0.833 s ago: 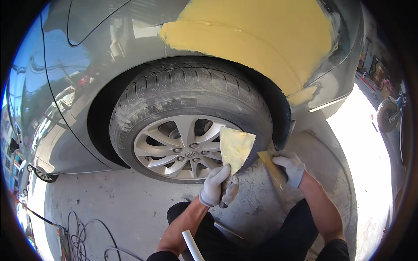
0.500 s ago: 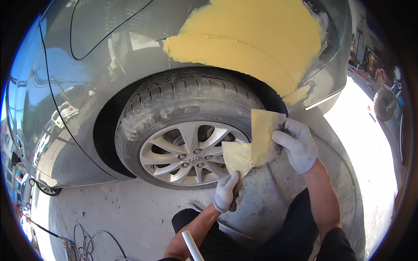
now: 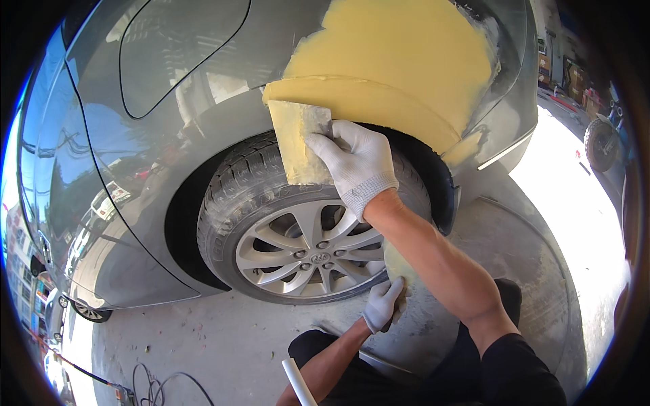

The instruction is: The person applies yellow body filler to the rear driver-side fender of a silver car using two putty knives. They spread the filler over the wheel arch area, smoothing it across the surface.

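My right hand (image 3: 360,161), in a white knit glove, pinches a flat filler spreader (image 3: 291,142) smeared with yellow putty. The spreader is in front of the tyre (image 3: 230,196), its upper edge near the lower left end of the yellow filler patch (image 3: 399,51) on the car's grey fender. Whether that edge touches the panel I cannot tell. Lower down, my gloved left hand (image 3: 382,308) is closed round the handle of a putty knife (image 3: 398,265). My right forearm hides part of its putty-coated blade.
The silver alloy wheel (image 3: 321,260) stands on the concrete floor (image 3: 196,331). A hose or cable (image 3: 159,389) loops at the lower left. A white tube (image 3: 298,382) juts up at the bottom. At the far right stands a small wheel (image 3: 601,145) near boxes.
My right hand has carried the spreader up and left, from beside the putty knife to the wheel arch. My left hand with the putty knife has shifted slightly right; the view has moved a little.
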`<state>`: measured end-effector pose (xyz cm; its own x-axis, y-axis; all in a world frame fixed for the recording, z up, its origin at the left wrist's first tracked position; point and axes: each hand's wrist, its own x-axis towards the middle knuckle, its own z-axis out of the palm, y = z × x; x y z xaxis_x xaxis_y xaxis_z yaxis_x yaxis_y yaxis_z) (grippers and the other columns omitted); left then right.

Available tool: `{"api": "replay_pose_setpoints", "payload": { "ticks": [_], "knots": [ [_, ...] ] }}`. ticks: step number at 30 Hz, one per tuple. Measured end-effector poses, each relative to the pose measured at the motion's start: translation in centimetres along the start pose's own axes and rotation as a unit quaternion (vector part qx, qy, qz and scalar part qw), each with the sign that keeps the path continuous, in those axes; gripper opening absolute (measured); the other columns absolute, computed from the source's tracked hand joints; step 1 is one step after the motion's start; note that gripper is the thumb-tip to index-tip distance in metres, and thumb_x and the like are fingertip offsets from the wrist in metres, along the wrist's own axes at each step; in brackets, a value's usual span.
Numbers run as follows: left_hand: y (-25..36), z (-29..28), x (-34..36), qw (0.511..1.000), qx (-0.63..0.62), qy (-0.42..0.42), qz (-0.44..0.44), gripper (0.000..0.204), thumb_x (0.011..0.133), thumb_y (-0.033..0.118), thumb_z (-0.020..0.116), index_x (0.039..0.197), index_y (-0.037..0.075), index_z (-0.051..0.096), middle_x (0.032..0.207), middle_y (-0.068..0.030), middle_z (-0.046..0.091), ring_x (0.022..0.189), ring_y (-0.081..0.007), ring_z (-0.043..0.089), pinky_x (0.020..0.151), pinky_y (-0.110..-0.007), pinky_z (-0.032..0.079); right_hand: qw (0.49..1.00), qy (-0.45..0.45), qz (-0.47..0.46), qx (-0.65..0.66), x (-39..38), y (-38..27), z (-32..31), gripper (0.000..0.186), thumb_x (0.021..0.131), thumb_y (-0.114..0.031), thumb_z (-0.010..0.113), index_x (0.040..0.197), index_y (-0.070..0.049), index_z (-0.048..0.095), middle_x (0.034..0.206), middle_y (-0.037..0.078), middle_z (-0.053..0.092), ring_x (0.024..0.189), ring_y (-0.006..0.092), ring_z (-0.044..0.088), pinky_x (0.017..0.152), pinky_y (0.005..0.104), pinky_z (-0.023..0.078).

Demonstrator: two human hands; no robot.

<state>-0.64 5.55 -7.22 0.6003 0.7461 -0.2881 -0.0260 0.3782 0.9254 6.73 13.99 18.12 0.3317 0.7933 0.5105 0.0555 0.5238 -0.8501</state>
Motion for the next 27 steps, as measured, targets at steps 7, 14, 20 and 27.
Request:
{"api": "replay_pose_setpoints", "payload": {
  "ticks": [7, 14, 20, 27],
  "knots": [
    [-0.2, -0.1, 0.1, 1.000, -0.008, -0.006, 0.012, 0.051, 0.106, 0.047, 0.051, 0.091, 0.000, 0.062, 0.059, -0.0053, 0.055, 0.037, -0.0134, 0.047, 0.036, -0.028, 0.036, 1.000, 0.003, -0.023, -0.001, 1.4, 0.1, 1.1, 0.025, 0.090, -0.022, 0.073, 0.091, 0.003, 0.073, 0.068, 0.007, 0.067, 0.060, 0.0103, 0.054, 0.061, 0.0303, 0.048],
    [0.2, 0.4, -0.1, 1.000, 0.004, -0.004, 0.013, 0.051, 0.106, 0.047, 0.050, 0.090, 0.000, 0.061, 0.057, -0.0052, 0.054, 0.037, -0.0134, 0.046, 0.036, -0.028, 0.035, 0.999, 0.033, 0.001, 0.028, 1.9, 0.0, 1.4, 0.024, 0.090, -0.022, 0.074, 0.092, 0.002, 0.075, 0.066, 0.005, 0.066, 0.058, 0.0096, 0.053, 0.060, 0.0298, 0.047],
    [0.1, 0.4, -0.1, 1.000, 0.014, -0.002, 0.015, 0.052, 0.106, 0.047, 0.050, 0.089, 0.000, 0.062, 0.057, -0.0052, 0.054, 0.037, -0.0131, 0.047, 0.036, -0.028, 0.035, 0.998, 0.058, 0.002, -0.029, 1.7, -0.1, 1.2, 0.024, 0.088, -0.024, 0.076, 0.087, 0.000, 0.076, 0.062, 0.007, 0.064, 0.055, 0.0103, 0.052, 0.059, 0.0307, 0.048],
    [0.3, 0.5, -0.1, 1.000, 0.020, -0.006, 0.016, 0.052, 0.106, 0.047, 0.050, 0.089, 0.000, 0.063, 0.058, -0.0053, 0.055, 0.038, -0.0132, 0.047, 0.037, -0.028, 0.035, 0.995, 0.085, -0.026, -0.035, 1.7, 0.3, 1.0, 0.026, 0.087, -0.025, 0.077, 0.084, 0.001, 0.074, 0.059, 0.008, 0.063, 0.052, 0.0109, 0.050, 0.057, 0.0316, 0.047]
  ]
}}
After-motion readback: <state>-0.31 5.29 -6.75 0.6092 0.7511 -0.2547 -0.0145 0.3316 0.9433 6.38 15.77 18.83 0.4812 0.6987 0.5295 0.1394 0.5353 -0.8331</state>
